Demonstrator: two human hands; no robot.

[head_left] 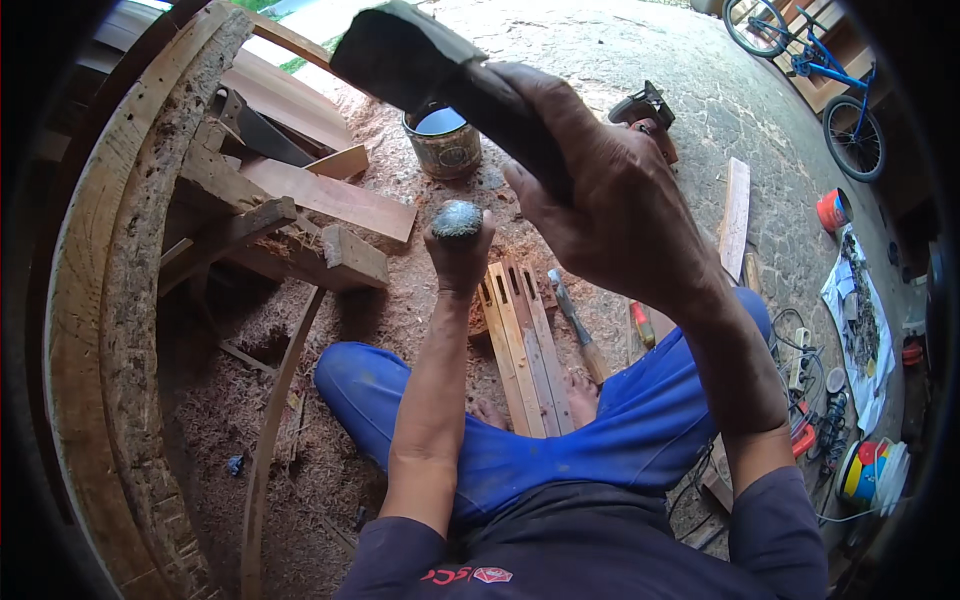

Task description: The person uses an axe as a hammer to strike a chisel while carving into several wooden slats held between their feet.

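Note:
My right hand (pixel 625 190) is raised and wrapped round the dark handle of a hammer (pixel 400 60), whose broad, blocky head is up at the top of the view. Below and left of it, my left hand (pixel 462 262) grips an upright chisel; only the pale, battered butt of the chisel (pixel 457 220) shows, and its blade is hidden by the hand. Several wooden strips (pixel 535 370) with narrow slots near their far ends lie side by side between my legs. Another chisel (pixel 578 325) with a wooden handle rests just right of them.
A round tin (pixel 442 150) stands ahead among wood shavings. Curved timber (pixel 110 300) and boards (pixel 310 190) crowd the left. On the right are a power tool (pixel 648 115), cables (pixel 800 350), a white sheet (pixel 862 320) and a blue bicycle (pixel 825 72).

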